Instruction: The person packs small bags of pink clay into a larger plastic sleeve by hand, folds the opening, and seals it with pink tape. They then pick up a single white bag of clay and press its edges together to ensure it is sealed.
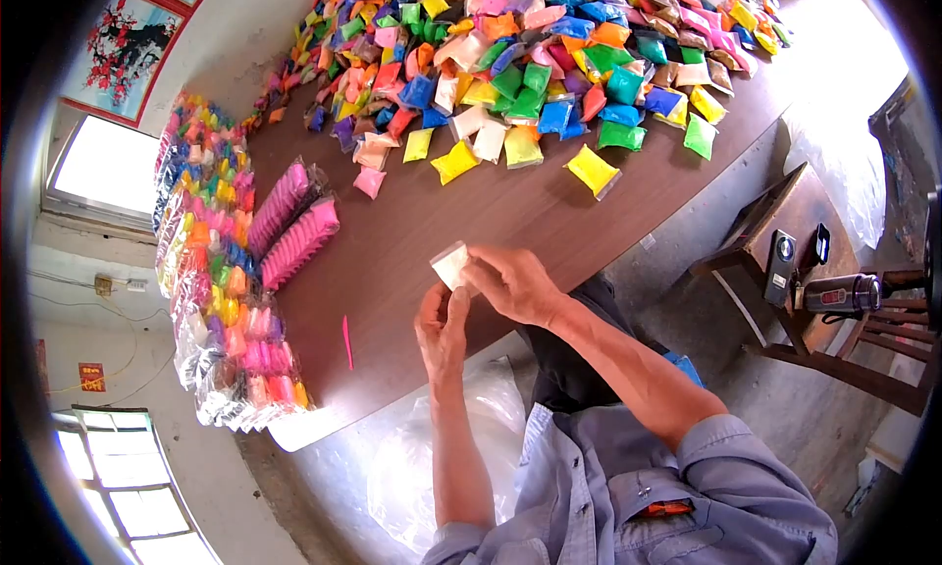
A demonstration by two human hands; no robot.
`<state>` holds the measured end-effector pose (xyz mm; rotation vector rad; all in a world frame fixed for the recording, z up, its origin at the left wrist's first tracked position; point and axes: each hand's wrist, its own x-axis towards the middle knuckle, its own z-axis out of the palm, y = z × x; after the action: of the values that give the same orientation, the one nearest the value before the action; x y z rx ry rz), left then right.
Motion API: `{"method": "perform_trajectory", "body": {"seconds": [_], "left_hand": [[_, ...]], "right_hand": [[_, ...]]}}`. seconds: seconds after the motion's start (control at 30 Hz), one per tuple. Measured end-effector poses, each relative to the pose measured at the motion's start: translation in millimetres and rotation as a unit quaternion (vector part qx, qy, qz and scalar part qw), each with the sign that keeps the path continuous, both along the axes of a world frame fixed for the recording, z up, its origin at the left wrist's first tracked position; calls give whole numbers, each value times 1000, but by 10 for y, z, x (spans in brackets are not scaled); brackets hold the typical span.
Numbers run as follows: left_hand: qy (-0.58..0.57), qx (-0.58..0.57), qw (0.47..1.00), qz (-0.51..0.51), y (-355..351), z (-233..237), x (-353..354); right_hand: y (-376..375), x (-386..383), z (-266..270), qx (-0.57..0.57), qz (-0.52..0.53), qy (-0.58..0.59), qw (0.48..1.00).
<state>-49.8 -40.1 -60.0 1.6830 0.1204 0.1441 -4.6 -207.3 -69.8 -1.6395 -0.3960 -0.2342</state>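
Between my two hands, above the front edge of the brown table (392,261), is a small pale packet (450,264) in a clear bag. My right hand (512,282) pinches its right side with thumb and fingertips. From below, the fingers of my left hand (442,330) close on its lower edge. Beyond them lies a large heap of small coloured packets (530,79), with a yellow packet (593,172) near its front. A thin pink stick (347,342) rests on the table left of my left hand.
Bundles of pink packets (299,243) lie at the left, beside long stacked rows of bagged packets (231,281) along the table's edge. To the right, a small wooden table (785,231) carries a dark flask (842,293) and a black device (780,268). Clear plastic sheeting (442,457) hangs below the table edge.
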Motion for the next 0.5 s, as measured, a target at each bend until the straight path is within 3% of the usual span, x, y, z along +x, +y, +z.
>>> {"method": "perform_trajectory", "body": {"seconds": [0.17, 0.37, 0.5], "left_hand": [[25, 80, 996, -10, 27, 4, -8], [21, 12, 1000, 7, 68, -73, 4], [23, 34, 999, 7, 0, 23, 14]], "right_hand": [[-10, 7, 18, 9, -12, 8, 1000], [-8, -13, 40, -5, 6, -8, 1000], [-11, 11, -3, -2, 7, 7, 1000]]}}
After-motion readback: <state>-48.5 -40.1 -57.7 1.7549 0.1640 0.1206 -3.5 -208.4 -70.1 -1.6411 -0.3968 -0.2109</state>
